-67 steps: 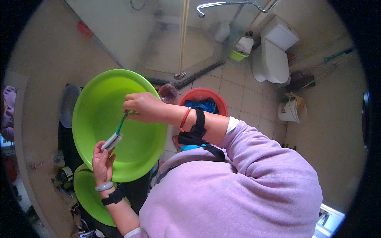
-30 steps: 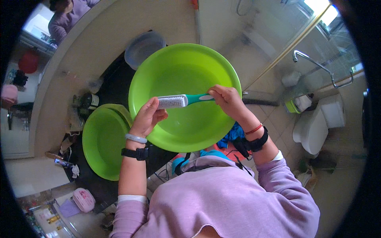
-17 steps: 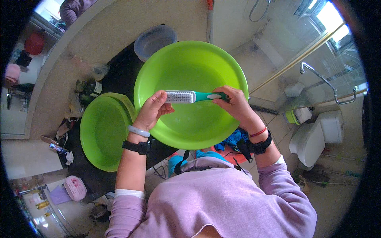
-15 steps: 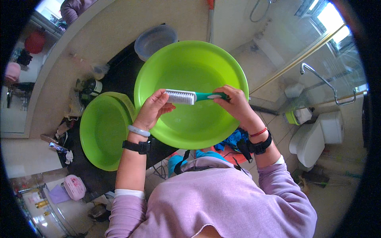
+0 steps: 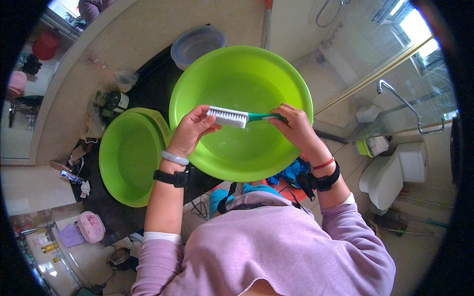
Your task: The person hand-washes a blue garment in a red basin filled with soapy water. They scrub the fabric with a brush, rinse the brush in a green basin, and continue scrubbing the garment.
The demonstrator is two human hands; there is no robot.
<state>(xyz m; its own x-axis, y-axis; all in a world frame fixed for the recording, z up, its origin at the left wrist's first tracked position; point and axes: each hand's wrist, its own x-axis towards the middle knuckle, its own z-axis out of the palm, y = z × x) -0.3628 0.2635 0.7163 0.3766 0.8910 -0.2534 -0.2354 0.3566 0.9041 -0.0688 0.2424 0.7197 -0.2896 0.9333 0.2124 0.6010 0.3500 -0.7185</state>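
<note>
Above a large lime-green basin (image 5: 197, 64) I hold a scrub brush (image 5: 228, 119) level between both hands. It has a white head with white bristles and a green handle. My left hand (image 5: 193, 129) pinches the end of the brush head between thumb and fingers. Around the tip of the green handle, the fingers of my right hand (image 5: 292, 124) are closed. The basin's inside is pale green toward the bottom; whether it holds water is hard to tell.
Left of the large basin, a second green basin (image 5: 111, 170) sits on a black counter (image 5: 111, 222). Behind is a translucent bluish basin (image 5: 190, 45). A dark bottle (image 5: 116, 101) and a pink box (image 5: 91, 227) lie leftward. Blue cloth (image 5: 292, 173) lies below; a toilet (image 5: 387, 180) stands at right.
The brush has turned slightly, its bristles now showing more toward me and its handle end a little lower than the head. Both hands keep their hold.
</note>
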